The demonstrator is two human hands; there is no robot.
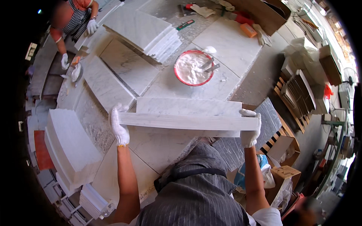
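Observation:
Both my hands wear white knit gloves. My left hand [120, 126] is closed round the left end of a long, narrow white marble strip [188, 121], and my right hand [250, 130] grips its right end. Fine lines run along the strip's face, so it may be several thin pieces together; I cannot tell. Just beyond it shows a wider marble slab [188, 106], partly covered by the strip. A pale edge also shows below the strip. Farther off, a red-rimmed bowl [175, 74] holds white paste, with metal scrapers [212, 68] lying in it.
Stacked marble slabs [137, 24] lie at the far left; another white stack [71, 141] stands nearer left. A co-worker's gloved hand [92, 26] rests beside slabs. An orange block [248, 30] and a cardboard box [260, 13] lie at the back. Dark striped slabs [241, 150] are at right.

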